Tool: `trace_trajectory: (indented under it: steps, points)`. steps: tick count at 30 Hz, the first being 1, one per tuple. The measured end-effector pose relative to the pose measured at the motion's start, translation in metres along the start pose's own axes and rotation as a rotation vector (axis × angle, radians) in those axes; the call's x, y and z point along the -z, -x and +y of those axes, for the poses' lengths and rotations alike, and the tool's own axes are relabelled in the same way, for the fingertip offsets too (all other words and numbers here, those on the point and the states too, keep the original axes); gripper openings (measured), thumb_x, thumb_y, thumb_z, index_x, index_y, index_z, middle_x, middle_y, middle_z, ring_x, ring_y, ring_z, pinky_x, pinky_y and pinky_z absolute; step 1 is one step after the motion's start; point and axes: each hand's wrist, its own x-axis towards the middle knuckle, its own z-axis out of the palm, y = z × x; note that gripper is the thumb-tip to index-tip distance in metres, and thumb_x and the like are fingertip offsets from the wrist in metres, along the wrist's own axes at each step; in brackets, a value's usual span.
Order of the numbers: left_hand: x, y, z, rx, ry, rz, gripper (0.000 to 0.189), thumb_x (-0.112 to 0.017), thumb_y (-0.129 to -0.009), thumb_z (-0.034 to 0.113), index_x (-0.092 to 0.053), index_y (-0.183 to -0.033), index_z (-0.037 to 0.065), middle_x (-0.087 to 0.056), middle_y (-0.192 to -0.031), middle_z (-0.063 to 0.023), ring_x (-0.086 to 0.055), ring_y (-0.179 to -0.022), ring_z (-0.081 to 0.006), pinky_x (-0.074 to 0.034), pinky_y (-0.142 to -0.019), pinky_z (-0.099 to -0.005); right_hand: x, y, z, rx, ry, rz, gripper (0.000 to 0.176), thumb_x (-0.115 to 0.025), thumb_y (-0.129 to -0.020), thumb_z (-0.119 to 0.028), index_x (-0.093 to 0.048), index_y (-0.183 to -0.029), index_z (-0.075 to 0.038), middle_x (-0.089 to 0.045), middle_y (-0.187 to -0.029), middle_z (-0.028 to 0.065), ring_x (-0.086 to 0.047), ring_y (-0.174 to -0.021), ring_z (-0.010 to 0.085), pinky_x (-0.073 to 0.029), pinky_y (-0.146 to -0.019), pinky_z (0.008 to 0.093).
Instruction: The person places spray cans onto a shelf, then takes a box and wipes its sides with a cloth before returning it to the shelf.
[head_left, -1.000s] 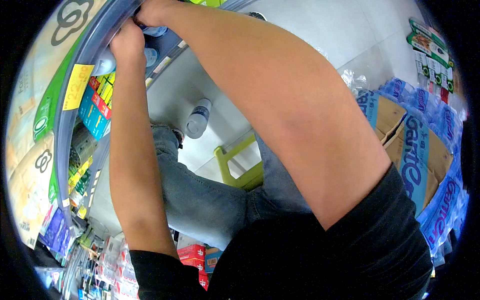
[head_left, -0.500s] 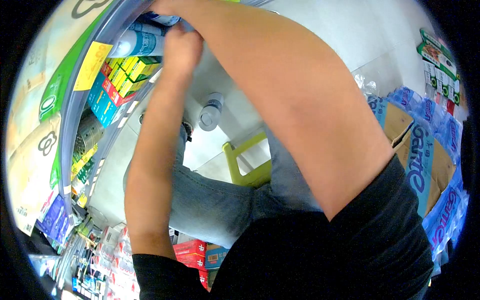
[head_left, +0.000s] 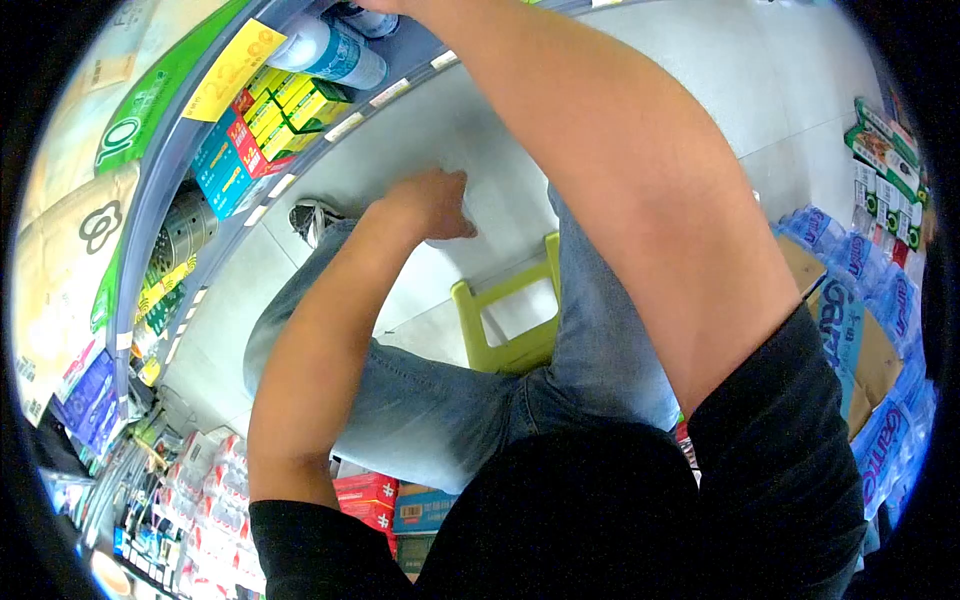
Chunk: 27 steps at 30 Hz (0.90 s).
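My left hand [head_left: 435,205] is low over the floor between my knees, its fingers curled round a white bottle. The hand covers most of this bottle; only a pale edge shows below it. My right hand [head_left: 388,4] is at the top edge of the view, beside the bottles on the shelf; its fingers are cut off, so I cannot tell what it holds. A white and teal bottle [head_left: 350,62] lies on its side on the shelf, next to yellow-green boxes [head_left: 295,105] and blue and red boxes [head_left: 228,172].
The grey shelf edge [head_left: 345,127] curves along the left. A green stool [head_left: 515,345] stands between my legs. At the right are blue plastic packs [head_left: 890,440] and an opened cardboard box [head_left: 875,370]. Red boxes [head_left: 365,497] lie behind my left leg.
My left hand has come down from the shelf to the bottle on the floor, now mostly hidden. My right hand stays up by the shelf. The view has shifted slightly.
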Motion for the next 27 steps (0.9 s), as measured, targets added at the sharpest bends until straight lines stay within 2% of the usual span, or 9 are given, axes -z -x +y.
trace_trajectory:
  steps: [1, 6, 10, 13, 16, 19, 20, 23, 27]
  points:
    - [-0.002, 0.003, -0.001, -0.003, -0.003, -0.012, 0.068, -0.083, -0.078, 0.043, -0.063, -0.128, 0.001, -0.070, -0.124, -0.0235, -0.067, -0.116, -0.0407, -0.054, -0.100, -0.0481, -0.015, -0.015, 0.016, 0.134, 0.143, 0.094, 0.052, -0.052, -0.102, -0.045, -0.064, -0.135, -0.008, -0.063, -0.139, 0.0183, -0.061, -0.125, 0.0344, -0.047, -0.108, 0.0438]
    - [-0.006, 0.018, 0.008, 0.117, -0.014, -0.223, 0.072, -0.088, -0.073, 0.037, -0.061, -0.129, -0.001, -0.068, -0.125, -0.0229, -0.066, -0.118, -0.0403, -0.056, -0.099, -0.0478, -0.019, -0.015, 0.022, 0.207, 0.307, 0.109, 0.057, -0.049, -0.101, -0.050, -0.062, -0.138, -0.008, -0.060, -0.143, 0.0175, -0.058, -0.130, 0.0347, -0.044, -0.111, 0.0435]
    - [-0.044, 0.009, 0.002, 0.040, -0.114, 0.009, 0.059, -0.081, -0.078, 0.027, -0.062, -0.127, 0.000, -0.070, -0.120, -0.0231, -0.068, -0.114, -0.0400, -0.058, -0.095, -0.0468, -0.018, -0.012, 0.024, 0.123, 0.301, -0.007, 0.065, -0.048, -0.098, -0.057, -0.059, -0.142, -0.010, -0.056, -0.149, 0.0177, -0.052, -0.137, 0.0349, -0.039, -0.116, 0.0428]
    - [-0.041, 0.007, 0.003, 0.057, -0.048, 0.034, 0.047, -0.072, -0.081, 0.017, -0.063, -0.124, 0.001, -0.072, -0.115, -0.0240, -0.070, -0.109, -0.0391, -0.058, -0.095, -0.0446, 0.013, 0.015, 0.006, 0.319, 0.307, 0.088, 0.060, -0.056, -0.095, -0.051, -0.062, -0.139, -0.010, -0.059, -0.144, 0.0191, -0.056, -0.133, 0.0357, -0.043, -0.112, 0.0441]
    - [-0.016, 0.014, -0.002, 0.098, 0.057, 0.083, 0.045, -0.073, -0.079, 0.022, -0.068, -0.118, 0.000, -0.072, -0.116, -0.0250, -0.071, -0.106, -0.0395, -0.058, -0.093, -0.0444, 0.042, 0.034, 0.009, 0.073, 0.397, -0.144, 0.053, -0.064, -0.091, -0.042, -0.066, -0.132, -0.008, -0.066, -0.133, 0.0220, -0.063, -0.122, 0.0376, -0.049, -0.105, 0.0456]
    - [0.025, 0.033, -0.011, 0.108, 0.211, 0.292, 0.048, -0.071, -0.078, 0.030, -0.072, -0.113, -0.003, -0.072, -0.114, -0.0262, -0.071, -0.104, -0.0409, -0.057, -0.091, -0.0452, 0.082, 0.069, -0.006, 0.414, 0.175, -0.142, 0.044, -0.069, -0.087, -0.030, -0.068, -0.124, -0.006, -0.069, -0.122, 0.0246, -0.067, -0.111, 0.0399, -0.053, -0.099, 0.0458]
    - [0.037, 0.035, -0.021, 0.071, 0.223, 0.305, 0.049, -0.070, -0.078, 0.032, -0.072, -0.112, -0.003, -0.073, -0.112, -0.0257, -0.072, -0.099, -0.0396, -0.058, -0.087, -0.0446, 0.096, 0.084, -0.017, 0.302, 0.162, -0.294, 0.037, -0.068, -0.089, -0.022, -0.068, -0.120, -0.002, -0.073, -0.111, 0.0221, -0.071, -0.100, 0.0339, -0.055, -0.091, 0.0412]
    - [0.071, 0.054, -0.043, 0.050, 0.427, 0.304, 0.052, -0.067, -0.078, 0.035, -0.072, -0.110, -0.006, -0.074, -0.105, -0.0231, -0.074, -0.086, -0.0348, -0.059, -0.076, -0.0417, 0.105, 0.105, -0.003, 0.051, 0.260, -0.547, 0.071, -0.083, -0.076, -0.025, -0.058, -0.138, -0.001, -0.069, -0.121, 0.0229, -0.067, -0.113, 0.0373, -0.053, -0.098, 0.0441]
    - [0.097, 0.113, -0.033, 0.140, 0.952, 0.278, 0.048, -0.062, -0.082, 0.030, -0.068, -0.113, -0.006, -0.073, -0.096, -0.0168, -0.072, -0.070, -0.0260, -0.059, -0.063, -0.0342, 0.121, 0.163, -0.052, 0.236, 0.368, -0.707, 0.073, -0.081, -0.079, -0.024, -0.054, -0.143, -0.001, -0.066, -0.130, 0.0233, -0.062, -0.123, 0.0368, -0.049, -0.106, 0.0427]
